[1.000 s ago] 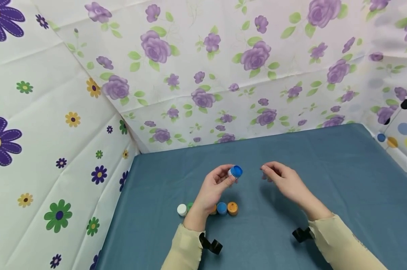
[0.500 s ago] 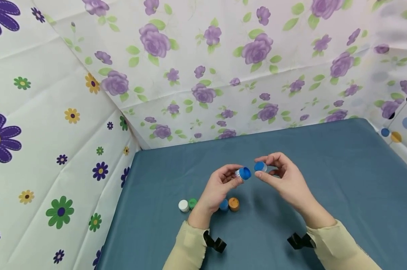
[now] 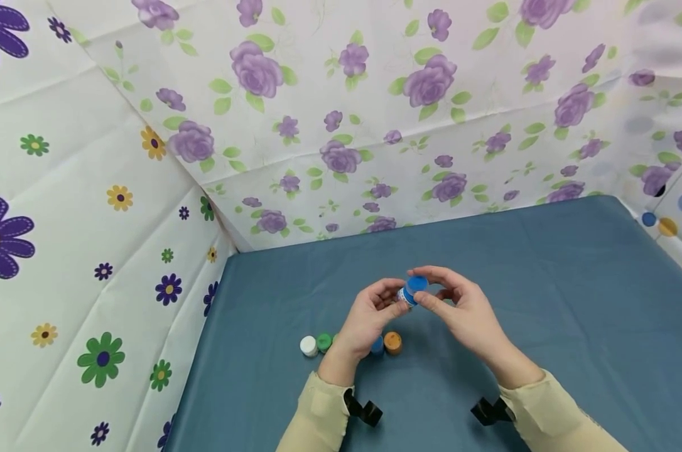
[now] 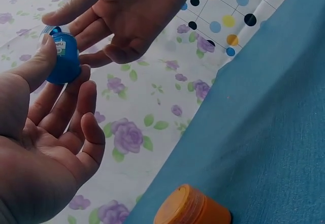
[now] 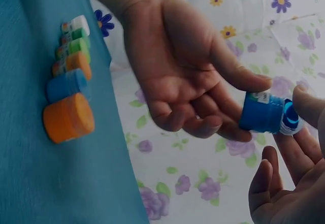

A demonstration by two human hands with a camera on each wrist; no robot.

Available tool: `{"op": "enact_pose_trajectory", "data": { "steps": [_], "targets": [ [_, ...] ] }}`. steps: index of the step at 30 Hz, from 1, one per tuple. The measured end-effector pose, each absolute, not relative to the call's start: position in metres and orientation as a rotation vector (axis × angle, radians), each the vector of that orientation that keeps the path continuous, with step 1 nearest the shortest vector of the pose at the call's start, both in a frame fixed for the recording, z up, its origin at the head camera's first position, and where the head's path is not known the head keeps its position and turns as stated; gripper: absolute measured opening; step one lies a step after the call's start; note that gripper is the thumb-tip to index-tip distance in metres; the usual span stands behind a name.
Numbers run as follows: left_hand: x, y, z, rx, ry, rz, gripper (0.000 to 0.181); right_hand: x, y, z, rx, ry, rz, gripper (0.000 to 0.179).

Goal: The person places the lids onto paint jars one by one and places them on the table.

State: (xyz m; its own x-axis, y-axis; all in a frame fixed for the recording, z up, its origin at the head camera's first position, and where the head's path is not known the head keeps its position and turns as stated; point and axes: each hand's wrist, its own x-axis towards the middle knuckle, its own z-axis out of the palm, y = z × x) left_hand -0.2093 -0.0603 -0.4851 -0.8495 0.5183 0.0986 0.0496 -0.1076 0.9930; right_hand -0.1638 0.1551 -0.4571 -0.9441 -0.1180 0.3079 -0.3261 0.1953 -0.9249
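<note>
Between the two hands, over the table, is a small blue paint jar (image 5: 256,113) with a white label. My left hand (image 3: 365,321) grips the jar's body between thumb and fingers. With thumb and fingertips my right hand (image 3: 462,309) pinches a blue lid (image 3: 417,284) with a clear rim. The lid sits at the jar's mouth, slightly tilted in the right wrist view; whether it is seated cannot be told. In the left wrist view, the left thumb covers part of the jar (image 4: 65,64).
A row of small jars stands on the blue-covered table (image 3: 284,295): a white jar (image 5: 78,26), a green jar (image 5: 78,37), a light green jar (image 5: 77,50), an orange jar (image 5: 76,65), a blue jar (image 5: 68,86) and a larger-looking orange jar (image 5: 68,118). Flowered cloth walls surround the table.
My right hand has come in from the right, with the lid, and met the jar. The left hand has shifted slightly right, still holding the jar.
</note>
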Motion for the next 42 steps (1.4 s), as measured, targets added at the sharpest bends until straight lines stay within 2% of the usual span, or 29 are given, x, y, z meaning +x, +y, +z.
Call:
{"op": "enact_pose_trajectory", "data": {
  "steps": [12,18,23,28,35,39,42],
  "targets": [
    [-0.211,-0.063,-0.484,0.688,1.854,1.982,0.040,-0.164,0.162,-0.454,0.744,-2.465,1.200,0.041],
    [-0.212,-0.064,-0.485,0.790,1.810,1.920,0.048,-0.169,0.165,-0.453,0.921,-2.390,1.052,0.049],
    [-0.213,-0.065,-0.485,0.773,1.817,1.923,0.049,-0.171,0.166,-0.453,0.991,-2.368,0.981,0.056],
    [-0.214,-0.067,-0.485,0.741,1.849,1.935,0.040,-0.171,0.168,-0.452,0.905,-2.449,0.903,0.043],
    [-0.211,-0.065,-0.484,0.758,1.887,1.888,0.035,-0.170,0.165,-0.453,0.619,-2.573,0.786,0.025],
    [-0.208,-0.061,-0.483,0.794,1.894,1.845,0.036,-0.167,0.162,-0.451,0.453,-2.699,0.747,0.052],
    [-0.207,-0.059,-0.482,0.785,1.917,1.828,0.036,-0.164,0.165,-0.449,0.356,-2.735,0.806,0.057]
  ]
}}
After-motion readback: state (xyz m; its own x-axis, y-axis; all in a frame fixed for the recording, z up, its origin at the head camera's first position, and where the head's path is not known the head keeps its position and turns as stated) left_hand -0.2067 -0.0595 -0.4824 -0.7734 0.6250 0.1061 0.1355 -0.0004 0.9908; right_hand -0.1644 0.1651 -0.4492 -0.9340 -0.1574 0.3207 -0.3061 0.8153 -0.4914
